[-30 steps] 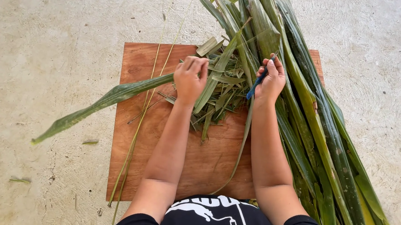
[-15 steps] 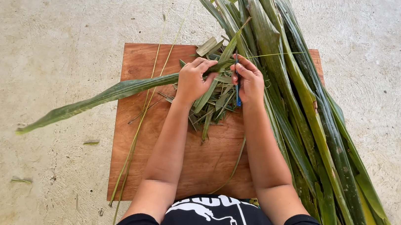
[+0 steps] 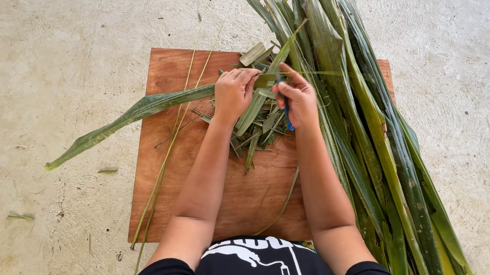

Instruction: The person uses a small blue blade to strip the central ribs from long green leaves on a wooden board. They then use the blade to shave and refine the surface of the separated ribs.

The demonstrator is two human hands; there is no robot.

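Gripping one long green leaf (image 3: 138,111) near its base, the left hand (image 3: 234,91) is curled closed on it over a wooden board (image 3: 171,63) that lies on the concrete floor (image 3: 56,27), the leaf's tip trailing off the board's left edge. Just beside it, the right hand (image 3: 298,97) is closed around a small blue-handled tool (image 3: 288,121), index finger raised, at the same leaf. Cut leaf scraps (image 3: 258,130) lie under both hands, and a thick bundle of long leaves (image 3: 378,139) crosses the board's right side.
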